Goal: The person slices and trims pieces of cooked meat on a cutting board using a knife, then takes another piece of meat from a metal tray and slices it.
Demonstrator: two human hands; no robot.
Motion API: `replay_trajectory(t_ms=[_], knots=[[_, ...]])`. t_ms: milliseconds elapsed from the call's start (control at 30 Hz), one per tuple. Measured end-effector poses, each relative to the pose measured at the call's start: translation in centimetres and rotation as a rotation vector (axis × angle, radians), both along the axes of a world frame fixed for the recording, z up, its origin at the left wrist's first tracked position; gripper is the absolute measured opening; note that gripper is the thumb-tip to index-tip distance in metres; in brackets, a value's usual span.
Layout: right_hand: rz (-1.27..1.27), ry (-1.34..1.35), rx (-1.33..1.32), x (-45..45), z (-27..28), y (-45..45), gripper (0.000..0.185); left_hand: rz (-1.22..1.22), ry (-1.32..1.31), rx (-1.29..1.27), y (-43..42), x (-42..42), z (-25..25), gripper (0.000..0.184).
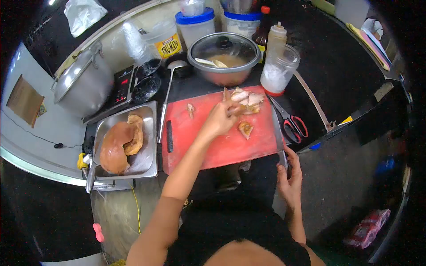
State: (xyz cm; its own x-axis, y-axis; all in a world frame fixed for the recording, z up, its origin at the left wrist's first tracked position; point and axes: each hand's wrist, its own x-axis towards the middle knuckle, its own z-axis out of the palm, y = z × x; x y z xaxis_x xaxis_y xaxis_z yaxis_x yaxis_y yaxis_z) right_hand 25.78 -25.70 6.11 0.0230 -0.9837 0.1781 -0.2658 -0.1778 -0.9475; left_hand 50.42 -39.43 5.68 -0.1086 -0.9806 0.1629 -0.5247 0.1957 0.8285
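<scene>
Black counter (pixel 293 103) crowds round the red board (pixel 211 150): steel tray (pixel 144 160) just beside its left edge, lidded bowl (pixel 226 77) behind, scissors (pixel 287 119) right; bare red runs to the near edge. Left hand (pixel 225 117), blurred, bends over pale meat pieces (pixel 254 98) near the far right corner; pinch or touch, I cannot tell. Right hand (pixel 291 177) closes round what looks like a knife (pixel 282 158) at the right edge.

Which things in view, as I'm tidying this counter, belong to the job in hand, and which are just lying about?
Seemingly in the job:
red board
small meat pieces by the left hand
larger meat pieces
steel tray

Seemingly lying about:
scissors
ladle
steel pot
mayo tub
</scene>
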Motion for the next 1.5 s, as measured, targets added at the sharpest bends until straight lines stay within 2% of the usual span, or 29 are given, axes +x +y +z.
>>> replay_trajectory(t_ms=[100,233,333,433,533,633,767,967,1067,1167,1233,1333,1400,1500], knots=[[-0.02,-0.008,0.024,-0.5,0.1,0.2,0.042,-0.09,-0.113,-0.419,-3.0,-1.4,0.9,0.036],[-0.037,-0.011,0.019,-0.9,-0.1,0.3,0.042,-0.104,0.002,-0.235,-3.3,-2.0,3.1,0.03],[-0.043,-0.009,0.058,-0.9,0.0,0.3,0.043,-0.047,-0.168,-0.163,-1.4,-1.3,3.8,0.024],[-0.031,0.009,0.045,-1.0,-0.7,0.0,0.042,-0.099,-0.315,0.005,1.1,-1.4,2.0,0.028],[-0.012,0.0,0.059,-0.8,-1.0,-0.3,0.043,-0.078,-0.48,-0.214,2.9,-2.7,-0.9,0.036],[-0.001,-0.025,0.079,-0.4,-0.6,-0.3,0.043,-0.117,-0.484,-0.125,2.9,-4.0,-2.5,0.04],[0.009,-0.032,0.082,-0.6,-0.1,-0.1,0.044,-0.128,-0.456,-0.153,2.6,-4.6,-2.6,0.029],[-0.01,-0.024,0.076,-1.6,-0.8,0.1,0.046,-0.267,-0.376,-0.135,1.7,-5.3,-3.8,0.023],[-0.027,0.003,0.065,-1.9,-1.2,0.1,0.046,-0.211,-0.327,-0.492,-0.6,-6.7,-4.7,0.016],[-0.049,0.003,0.032,-1.7,-1.4,0.0,0.045,-0.126,-0.334,-0.724,-2.8,-8.3,-1.5,0.014],[-0.048,0.011,0.039,-1.4,-0.9,0.2,0.044,-0.165,-0.538,-0.605,-4.7,-8.9,-1.0,0.016],[-0.007,-0.121,0.071,-1.0,-0.3,0.6,0.043,-0.131,-0.776,-0.461,-6.4,-9.7,-2.0,0.017],[-0.009,-0.069,0.06,-1.3,-0.4,0.5,0.043,-0.152,-0.898,-0.39,-5.6,-9.3,-1.6,0.016],[-0.013,-0.07,0.076,-0.7,-0.1,0.2,0.042,-0.114,-0.49,-0.708,-5.1,-7.3,-3.9,0.019]])
